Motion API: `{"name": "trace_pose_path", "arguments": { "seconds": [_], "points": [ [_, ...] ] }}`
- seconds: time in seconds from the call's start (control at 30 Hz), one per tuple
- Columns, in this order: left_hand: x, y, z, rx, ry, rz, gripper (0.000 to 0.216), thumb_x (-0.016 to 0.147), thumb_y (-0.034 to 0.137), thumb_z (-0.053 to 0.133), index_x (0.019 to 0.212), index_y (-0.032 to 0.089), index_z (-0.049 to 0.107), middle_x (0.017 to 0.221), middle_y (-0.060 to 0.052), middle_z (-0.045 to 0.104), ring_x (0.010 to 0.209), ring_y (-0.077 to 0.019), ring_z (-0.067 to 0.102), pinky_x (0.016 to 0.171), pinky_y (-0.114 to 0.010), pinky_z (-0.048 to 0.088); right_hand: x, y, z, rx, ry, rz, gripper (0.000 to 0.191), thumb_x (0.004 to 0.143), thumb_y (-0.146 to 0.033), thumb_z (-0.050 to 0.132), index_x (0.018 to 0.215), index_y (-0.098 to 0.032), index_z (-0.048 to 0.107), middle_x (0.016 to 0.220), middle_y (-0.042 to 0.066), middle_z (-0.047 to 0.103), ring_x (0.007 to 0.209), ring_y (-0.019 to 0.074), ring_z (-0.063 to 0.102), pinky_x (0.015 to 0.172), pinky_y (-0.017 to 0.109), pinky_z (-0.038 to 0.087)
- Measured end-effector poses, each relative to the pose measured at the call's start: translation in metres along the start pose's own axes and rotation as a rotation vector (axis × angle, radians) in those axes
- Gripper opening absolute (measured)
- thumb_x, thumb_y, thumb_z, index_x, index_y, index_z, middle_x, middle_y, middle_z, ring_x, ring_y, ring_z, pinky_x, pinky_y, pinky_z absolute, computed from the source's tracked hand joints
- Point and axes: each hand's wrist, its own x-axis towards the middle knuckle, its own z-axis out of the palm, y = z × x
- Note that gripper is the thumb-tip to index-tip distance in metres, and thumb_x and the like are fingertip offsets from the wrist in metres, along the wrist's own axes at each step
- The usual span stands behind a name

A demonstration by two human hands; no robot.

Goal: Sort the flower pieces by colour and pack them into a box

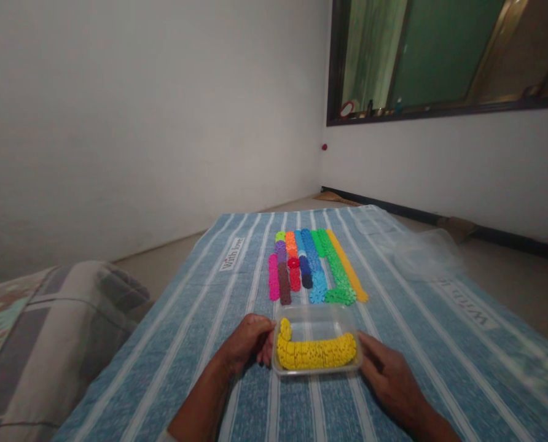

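A clear plastic tray (317, 315) rests on the blue striped cloth (209, 319) in front of me. Inside it lies a row of yellow toothed discs (315, 353). My left hand (249, 344) is curled against the tray's left wall, fingers bent around the rim. Flat on the cloth at the tray's right corner lies my right hand (389, 374), its fingertips touching the tray. Just beyond the tray, coloured discs (313, 267) lie sorted in rows: pink, purple, maroon, red, orange, blue, green and yellow.
A crumpled clear plastic bag (421, 252) lies on the cloth at the far right. A grey and patterned cushion (48, 344) sits at the left. White walls meet in the corner behind, with a dark-framed window (440, 61) at upper right.
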Motion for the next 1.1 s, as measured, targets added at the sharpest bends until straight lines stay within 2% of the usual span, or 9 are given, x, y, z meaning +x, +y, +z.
{"name": "trace_pose_path", "arguments": {
  "seconds": [0.23,0.37,0.73,0.97,1.1],
  "points": [
    [0.002,0.000,-0.002,-0.002,-0.026,0.015,0.041,0.071,0.045,0.059,0.046,0.013,0.056,0.036,-0.006,0.054,0.029,-0.0099,0.045,0.032,-0.018,0.028,0.005,-0.006,-0.001,0.006,-0.067,0.030,0.028,0.086,-0.021,0.046,0.105,-0.015,0.066,0.071,-0.001,0.062,0.061,0.0122,0.055,0.059,0.020,0.044],
    [0.003,0.000,-0.002,0.012,-0.024,0.019,0.042,0.073,0.044,0.059,0.045,0.013,0.055,0.035,-0.005,0.052,0.029,-0.0089,0.044,0.032,-0.018,0.028,0.007,-0.011,-0.003,0.004,-0.051,0.047,0.021,0.086,-0.019,0.045,0.093,-0.016,0.065,0.067,-0.003,0.056,0.058,0.0108,0.051,0.057,0.020,0.040],
    [0.002,0.000,-0.003,0.017,-0.028,0.018,0.040,0.073,0.043,0.060,0.046,0.013,0.055,0.037,-0.004,0.053,0.031,-0.0097,0.045,0.033,-0.019,0.028,0.007,-0.009,-0.003,0.038,-0.048,0.052,0.028,0.085,-0.016,0.046,0.107,-0.016,0.064,0.069,-0.003,0.058,0.060,0.0114,0.053,0.058,0.020,0.039],
    [0.001,0.002,-0.003,0.038,-0.034,0.037,0.042,0.074,0.045,0.060,0.047,0.013,0.055,0.037,-0.005,0.054,0.030,-0.0095,0.045,0.033,-0.019,0.029,0.008,-0.012,-0.003,0.041,-0.033,0.029,0.019,0.085,-0.017,0.046,0.093,-0.017,0.063,0.065,-0.004,0.053,0.056,0.0103,0.050,0.056,0.020,0.036],
    [0.002,0.002,-0.003,0.026,-0.042,0.048,0.041,0.073,0.044,0.061,0.047,0.013,0.056,0.036,-0.005,0.054,0.030,-0.0097,0.045,0.033,-0.019,0.029,0.009,-0.015,-0.005,0.060,-0.037,0.033,0.018,0.085,-0.017,0.047,0.092,-0.017,0.063,0.064,-0.005,0.052,0.056,0.0097,0.048,0.056,0.020,0.036]
  ]
}}
